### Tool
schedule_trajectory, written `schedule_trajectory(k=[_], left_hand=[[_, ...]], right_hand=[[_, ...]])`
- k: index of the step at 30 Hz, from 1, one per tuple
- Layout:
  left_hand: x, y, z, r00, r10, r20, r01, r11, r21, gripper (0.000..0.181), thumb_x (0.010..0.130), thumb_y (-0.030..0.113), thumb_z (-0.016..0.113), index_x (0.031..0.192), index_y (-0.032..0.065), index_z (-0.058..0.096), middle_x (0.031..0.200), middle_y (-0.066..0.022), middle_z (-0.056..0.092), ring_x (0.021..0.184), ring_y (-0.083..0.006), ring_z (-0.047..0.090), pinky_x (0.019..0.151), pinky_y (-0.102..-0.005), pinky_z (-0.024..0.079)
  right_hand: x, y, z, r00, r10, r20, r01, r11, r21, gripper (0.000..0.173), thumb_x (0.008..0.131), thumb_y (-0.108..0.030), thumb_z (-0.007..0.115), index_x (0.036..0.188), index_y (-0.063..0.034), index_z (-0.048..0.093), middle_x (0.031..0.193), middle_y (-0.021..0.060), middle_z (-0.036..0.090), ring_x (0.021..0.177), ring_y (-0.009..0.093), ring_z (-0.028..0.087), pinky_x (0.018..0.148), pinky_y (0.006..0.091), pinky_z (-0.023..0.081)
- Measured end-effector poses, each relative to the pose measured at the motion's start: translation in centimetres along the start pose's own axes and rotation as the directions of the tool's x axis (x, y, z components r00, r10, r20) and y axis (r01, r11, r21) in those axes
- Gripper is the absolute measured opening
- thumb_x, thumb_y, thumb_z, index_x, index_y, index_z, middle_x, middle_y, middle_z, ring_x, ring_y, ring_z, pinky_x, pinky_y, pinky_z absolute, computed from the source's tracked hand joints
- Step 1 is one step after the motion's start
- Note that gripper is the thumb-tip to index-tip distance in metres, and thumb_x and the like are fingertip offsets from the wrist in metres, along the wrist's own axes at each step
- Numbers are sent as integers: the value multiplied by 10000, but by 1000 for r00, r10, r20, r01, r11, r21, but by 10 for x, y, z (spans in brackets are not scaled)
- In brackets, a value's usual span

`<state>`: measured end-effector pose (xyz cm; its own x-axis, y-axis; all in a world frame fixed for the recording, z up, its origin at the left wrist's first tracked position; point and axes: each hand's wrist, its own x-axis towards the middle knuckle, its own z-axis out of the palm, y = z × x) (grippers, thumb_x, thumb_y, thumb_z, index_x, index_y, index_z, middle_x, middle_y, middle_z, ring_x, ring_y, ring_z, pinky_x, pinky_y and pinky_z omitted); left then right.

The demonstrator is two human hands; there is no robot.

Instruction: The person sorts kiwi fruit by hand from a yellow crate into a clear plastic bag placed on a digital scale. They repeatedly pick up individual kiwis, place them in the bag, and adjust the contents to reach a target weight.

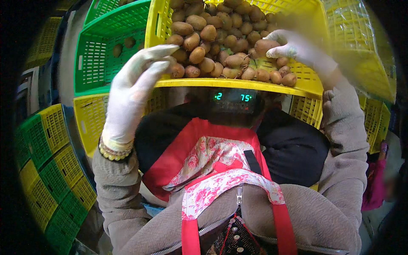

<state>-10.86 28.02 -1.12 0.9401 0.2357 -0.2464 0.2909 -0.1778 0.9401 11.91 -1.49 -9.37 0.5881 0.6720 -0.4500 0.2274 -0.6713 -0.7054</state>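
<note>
In a white glove, my right hand [290, 47] grips a brown kiwifruit [265, 47] between thumb and fingers, over the right part of the pile. The pile of kiwifruit [223, 25] lies in a yellow plastic crate [229, 83]. My left hand [134, 76], also gloved, is raised at the crate's left wall. Its fingers and thumb are apart, with the tips beside the nearest kiwifruit, and I see nothing held in it. Whether those tips touch the fruit cannot be told.
A green crate [92, 63] with a few kiwifruit stands left of the yellow one. Below the yellow crate's front edge, a digital display [234, 98] shows lit digits. Plastic film [353, 28] covers a yellow crate at right. Stacked green and yellow crates [54, 159] line the left.
</note>
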Motion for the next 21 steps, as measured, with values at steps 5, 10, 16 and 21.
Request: schedule_trajectory(k=[5, 10, 16, 21], left_hand=[[13, 13, 41, 980, 41, 197, 4, 976, -219, 398, 971, 128, 590, 1339, -14, 534, 1134, -72, 636, 1030, -117, 596, 938, -242, 463], [23, 11, 78, 971, 105, 213, -53, 971, -235, 437, 973, 177, 627, 1346, -18, 510, 1156, -92, 635, 1073, -145, 598, 942, -252, 464], [23, 15, 106, 926, 99, 365, -14, 974, -227, 374, 961, 228, 651, 1270, 26, 594, 1065, -13, 649, 921, -78, 586, 827, -229, 471], [26, 20, 120, 925, 97, 368, -57, 991, -120, 358, 930, 204, 695, 1213, -1, 615, 1055, -35, 670, 955, -93, 615, 863, -240, 482]], right_hand=[[-35, -41, 6, 984, -175, -41, 180, 969, 168, 447, 775, -265, 769, 1119, 4, 675, 1035, 86, 697, 968, 159, 648, 898, 302, 501], [-78, -79, 14, 969, -216, -118, 237, 948, 212, 450, 774, -230, 771, 1130, 23, 663, 1053, 89, 695, 991, 151, 645, 908, 315, 511], [-100, -78, 22, 900, -365, -240, 362, 931, -57, 447, 768, -193, 750, 1172, -27, 654, 1063, 146, 691, 1002, 239, 677, 910, 337, 512], [-119, -68, 25, 857, -365, -363, 344, 931, -125, 436, 767, -201, 749, 1158, -30, 658, 1064, 159, 687, 1018, 286, 676, 916, 358, 513]])
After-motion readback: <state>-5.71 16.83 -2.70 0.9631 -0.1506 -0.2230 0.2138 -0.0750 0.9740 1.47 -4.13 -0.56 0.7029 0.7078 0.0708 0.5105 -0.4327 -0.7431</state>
